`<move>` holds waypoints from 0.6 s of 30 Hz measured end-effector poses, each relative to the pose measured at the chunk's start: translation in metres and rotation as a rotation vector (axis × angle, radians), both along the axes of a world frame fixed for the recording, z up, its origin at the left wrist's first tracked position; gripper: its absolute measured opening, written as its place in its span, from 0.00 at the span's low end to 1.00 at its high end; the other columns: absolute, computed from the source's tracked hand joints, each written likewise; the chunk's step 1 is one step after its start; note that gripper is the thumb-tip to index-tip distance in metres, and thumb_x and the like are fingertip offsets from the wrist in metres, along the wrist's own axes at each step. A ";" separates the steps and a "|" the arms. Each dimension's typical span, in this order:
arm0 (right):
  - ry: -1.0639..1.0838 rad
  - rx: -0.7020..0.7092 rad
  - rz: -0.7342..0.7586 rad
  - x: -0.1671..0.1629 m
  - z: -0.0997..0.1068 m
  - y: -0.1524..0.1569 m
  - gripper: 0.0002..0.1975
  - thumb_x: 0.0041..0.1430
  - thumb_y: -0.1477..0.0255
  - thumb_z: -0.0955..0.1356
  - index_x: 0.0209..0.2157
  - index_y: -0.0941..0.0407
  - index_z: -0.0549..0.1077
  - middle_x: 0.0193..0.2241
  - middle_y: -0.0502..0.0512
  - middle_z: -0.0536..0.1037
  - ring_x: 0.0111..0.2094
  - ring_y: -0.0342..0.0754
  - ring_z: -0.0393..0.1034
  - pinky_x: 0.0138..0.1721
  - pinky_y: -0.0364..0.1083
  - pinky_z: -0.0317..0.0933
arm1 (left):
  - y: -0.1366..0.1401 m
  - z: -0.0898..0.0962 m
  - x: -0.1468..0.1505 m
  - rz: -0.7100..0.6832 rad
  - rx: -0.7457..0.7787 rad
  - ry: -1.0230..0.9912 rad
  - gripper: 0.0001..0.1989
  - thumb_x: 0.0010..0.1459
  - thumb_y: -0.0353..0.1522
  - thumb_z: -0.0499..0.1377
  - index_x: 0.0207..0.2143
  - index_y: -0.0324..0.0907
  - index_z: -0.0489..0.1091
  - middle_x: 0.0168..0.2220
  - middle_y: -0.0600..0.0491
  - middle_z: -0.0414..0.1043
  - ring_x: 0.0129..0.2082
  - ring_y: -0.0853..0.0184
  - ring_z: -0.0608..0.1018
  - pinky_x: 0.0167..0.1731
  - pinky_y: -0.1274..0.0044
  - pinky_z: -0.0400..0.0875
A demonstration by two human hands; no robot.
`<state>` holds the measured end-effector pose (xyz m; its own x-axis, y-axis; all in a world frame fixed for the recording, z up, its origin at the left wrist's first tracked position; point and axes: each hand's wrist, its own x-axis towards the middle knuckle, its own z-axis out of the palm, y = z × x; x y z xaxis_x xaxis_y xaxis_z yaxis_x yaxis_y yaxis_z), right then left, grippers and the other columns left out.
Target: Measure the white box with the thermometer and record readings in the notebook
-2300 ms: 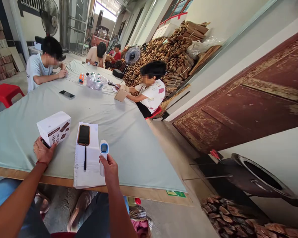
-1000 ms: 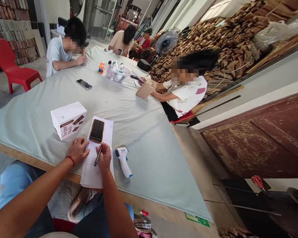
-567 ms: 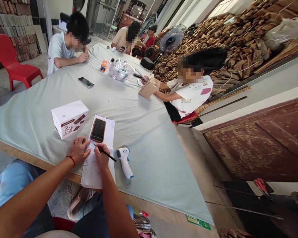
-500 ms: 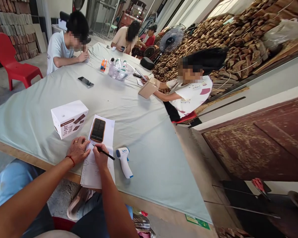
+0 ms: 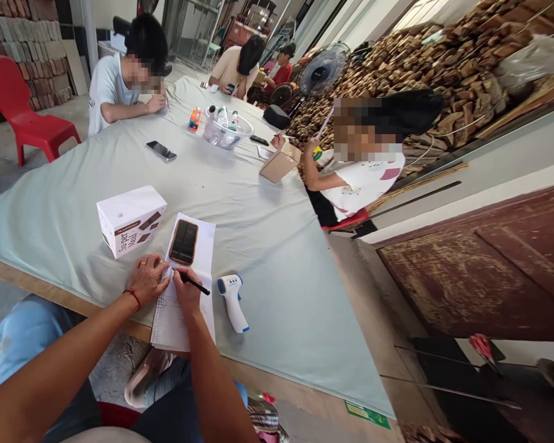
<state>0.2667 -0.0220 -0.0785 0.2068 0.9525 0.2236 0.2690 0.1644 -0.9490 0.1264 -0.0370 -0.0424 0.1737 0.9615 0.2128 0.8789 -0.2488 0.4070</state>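
Note:
My right hand (image 5: 187,293) grips a black pen (image 5: 197,284), its tip on the page of an open notebook (image 5: 173,329). Beside it my left hand (image 5: 148,280) rests with fingers spread over the notebook's left edge, holding nothing. On the upper page lies a smartphone (image 5: 183,242) with an orange-edged case and a dark screen. A white box (image 5: 132,220) with brown print stands on the cloth, just beyond my left hand. Right of the notebook lies a white and blue infrared thermometer (image 5: 233,303).
Farther along the cloth-covered table (image 5: 295,295) are another phone (image 5: 161,151), a clear plastic basin (image 5: 226,136) of bottles, an orange box (image 5: 194,119) and a cardboard box (image 5: 281,162). Several people sit around it. A fan (image 5: 323,69) and stacked wood (image 5: 443,74) stand behind.
The person on the right has raised a hand holding a thin, pale strip-like object and let the cardboard box stand on the table. My pen has tilted slightly; my left hand stays put.

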 end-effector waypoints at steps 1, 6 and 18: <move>-0.013 -0.001 0.003 0.000 0.000 0.000 0.10 0.51 0.64 0.66 0.27 0.54 0.75 0.24 0.51 0.78 0.27 0.48 0.70 0.34 0.48 0.68 | 0.000 0.000 0.000 0.001 0.000 0.003 0.15 0.58 0.35 0.62 0.48 0.47 0.72 0.49 0.47 0.65 0.51 0.57 0.69 0.57 0.63 0.61; -0.056 0.011 0.019 0.001 0.000 0.000 0.09 0.52 0.64 0.65 0.27 0.54 0.74 0.24 0.50 0.77 0.27 0.48 0.69 0.35 0.48 0.67 | 0.000 0.001 0.000 -0.001 0.000 -0.004 0.15 0.58 0.36 0.62 0.48 0.47 0.72 0.50 0.47 0.65 0.52 0.57 0.69 0.57 0.63 0.61; -0.065 0.028 0.003 0.000 0.000 0.000 0.09 0.52 0.64 0.65 0.26 0.53 0.73 0.23 0.50 0.77 0.27 0.47 0.68 0.33 0.47 0.67 | 0.000 0.000 -0.001 -0.006 0.005 -0.018 0.15 0.57 0.36 0.61 0.47 0.48 0.72 0.50 0.48 0.65 0.52 0.57 0.68 0.56 0.63 0.62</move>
